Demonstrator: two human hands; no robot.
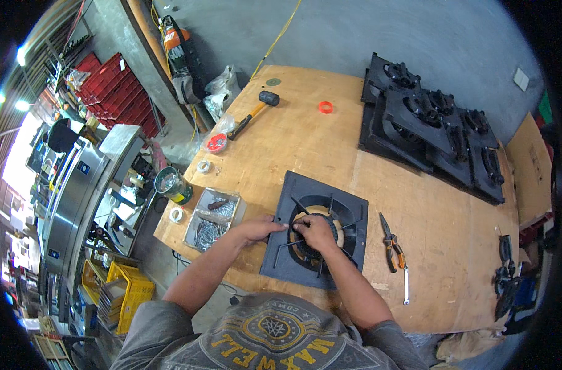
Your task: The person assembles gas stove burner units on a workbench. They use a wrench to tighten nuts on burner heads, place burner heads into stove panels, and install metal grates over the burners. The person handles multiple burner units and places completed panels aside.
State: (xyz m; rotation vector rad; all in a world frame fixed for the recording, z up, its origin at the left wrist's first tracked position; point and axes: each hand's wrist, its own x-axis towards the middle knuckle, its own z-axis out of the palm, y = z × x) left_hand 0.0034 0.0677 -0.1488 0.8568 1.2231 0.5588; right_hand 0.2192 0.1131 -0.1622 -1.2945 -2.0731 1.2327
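Note:
A black square gas burner plate [349, 206] lies on the wooden table in front of me, with a round burner head [331, 220] and pot-support arms in its centre opening. My left hand [260, 230] grips the plate's left edge, its thumb pointing inward over the top. Beside that thumb, my right hand [316, 232] reaches over the opening with its fingertips pinched at the inner rim. Whatever sits between those fingertips is too small or hidden to make out.
Orange-handled pliers [392, 246] and a wrench [406, 285] lie right of the plate. Left are a divided tray of screws [202, 229], a can [174, 186] and a rubber mallet [254, 115]. Stacked black burner plates [429, 120] fill the back right; an orange tape roll [325, 107] lies behind.

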